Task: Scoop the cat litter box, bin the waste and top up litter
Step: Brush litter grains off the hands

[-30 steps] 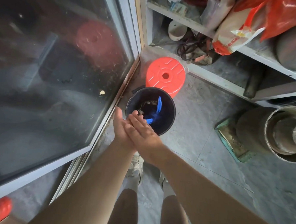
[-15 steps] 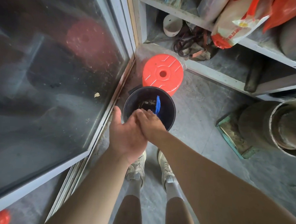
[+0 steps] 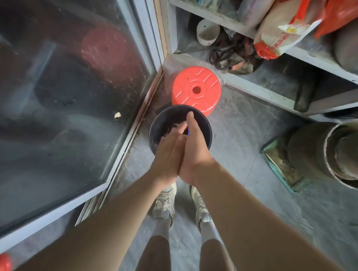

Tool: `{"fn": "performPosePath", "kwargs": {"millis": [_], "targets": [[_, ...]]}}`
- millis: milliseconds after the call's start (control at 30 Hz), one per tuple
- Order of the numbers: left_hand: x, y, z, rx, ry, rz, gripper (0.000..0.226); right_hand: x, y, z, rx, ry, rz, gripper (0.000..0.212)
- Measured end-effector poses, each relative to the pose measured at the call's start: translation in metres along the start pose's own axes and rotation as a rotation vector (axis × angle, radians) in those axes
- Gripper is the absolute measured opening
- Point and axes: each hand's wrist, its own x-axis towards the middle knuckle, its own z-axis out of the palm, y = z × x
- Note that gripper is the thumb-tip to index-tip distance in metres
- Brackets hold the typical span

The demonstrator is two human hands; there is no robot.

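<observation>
Waste bin (image 3: 207, 134), black, stands on the floor just near of a red stool (image 3: 196, 88) as left hand (image 3: 169, 153) and right hand (image 3: 196, 148) press palm to palm above it, empty, suggesting binning done; topping up apparently remains.

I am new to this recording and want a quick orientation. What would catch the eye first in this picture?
First, the two hands pressed palm to palm, left hand against right hand, over the black bin on the floor at the centre. Just beyond the bin stands a bright red stool, beside the large glass door on the left. On the shelf at the upper right lies a white and red sack.
</observation>
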Motion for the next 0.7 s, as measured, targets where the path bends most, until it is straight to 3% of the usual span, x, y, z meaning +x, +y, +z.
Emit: {"fn": "performPosePath", "kwargs": {"millis": [100,167,233,267,333,400,467,567,600,633,700], "targets": [[0.006,-0.014,-0.008,-0.143,-0.019,-0.189,0.066,-0.017,-0.013,-0.003,-0.058,-0.010,-0.099,0.072],[0.004,0.008,-0.015,-0.592,-0.046,-0.351,0.057,-0.031,-0.012,0.002,-0.235,0.053,-0.262,0.059],[-0.004,0.038,-0.018,-1.003,-0.131,-0.440,0.062,-0.033,0.005,0.005,-0.572,0.074,-0.412,0.055],[-0.008,0.050,-0.021,-1.089,-0.120,-0.456,0.072,-0.026,0.014,0.003,-0.748,0.074,-0.423,0.054],[-0.016,0.064,-0.030,-1.177,-0.065,-0.446,0.084,-0.010,0.017,-0.002,-0.785,0.150,-0.295,0.046],[-0.020,0.075,-0.034,-1.030,-0.003,-0.290,0.085,-0.002,0.003,-0.008,-0.496,0.247,-0.047,0.045],[-0.032,0.077,-0.027,-0.551,0.066,-0.083,0.074,-0.006,-0.007,-0.008,-0.201,0.168,0.155,0.056],[-0.041,0.039,-0.016,0.109,0.090,0.413,0.065,-0.016,-0.013,0.010,0.075,0.086,0.153,0.067],[-0.035,0.015,-0.018,0.284,0.098,0.462,0.064,-0.021,-0.018,0.015,0.123,0.045,0.155,0.078],[-0.022,-0.002,-0.025,0.369,0.108,0.405,0.063,-0.026,-0.027,0.016,0.145,0.009,0.142,0.087],[-0.003,-0.015,-0.041,0.248,0.204,0.075,0.066,-0.032,-0.049,0.017,-0.003,-0.023,0.018,0.088]]}}
